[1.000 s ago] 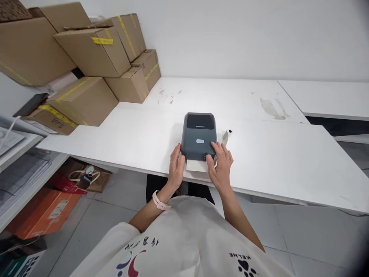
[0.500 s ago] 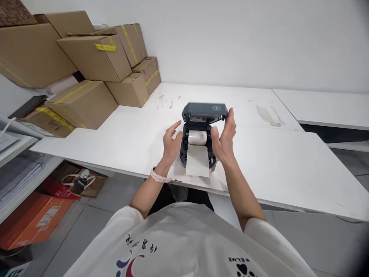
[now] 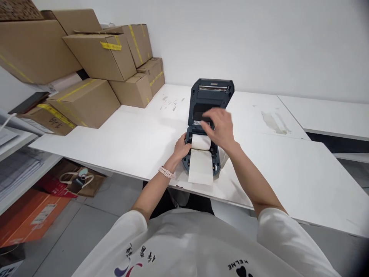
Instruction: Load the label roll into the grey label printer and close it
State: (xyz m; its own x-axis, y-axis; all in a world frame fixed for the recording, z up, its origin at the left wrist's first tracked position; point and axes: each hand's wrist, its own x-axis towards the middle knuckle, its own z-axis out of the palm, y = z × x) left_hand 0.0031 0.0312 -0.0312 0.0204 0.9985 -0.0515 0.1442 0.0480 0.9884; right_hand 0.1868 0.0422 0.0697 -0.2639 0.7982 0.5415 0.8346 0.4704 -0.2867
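A dark grey label printer (image 3: 211,98) stands near the front edge of the white table (image 3: 282,169), its lid swung fully up. Inside lies a white paper roll (image 3: 201,142), and a strip of paper (image 3: 200,171) runs out over the front. My left hand (image 3: 181,148) rests against the printer's left side by the roll, fingers curled on the housing. My right hand (image 3: 219,127) hovers over the open bay just above the roll, fingers loosely spread and slightly blurred, holding nothing that I can see.
Stacked cardboard boxes (image 3: 86,61) with yellow tape fill the table's back left corner. A shelf (image 3: 14,138) with papers stands at the left, with an orange box (image 3: 29,217) and a bag (image 3: 77,181) on the floor below. A second white table (image 3: 325,111) adjoins at the right.
The printer's lid went from closed to fully upright. My right hand let go of the lid and dropped toward the roll; my left hand moved onto the printer's left side.
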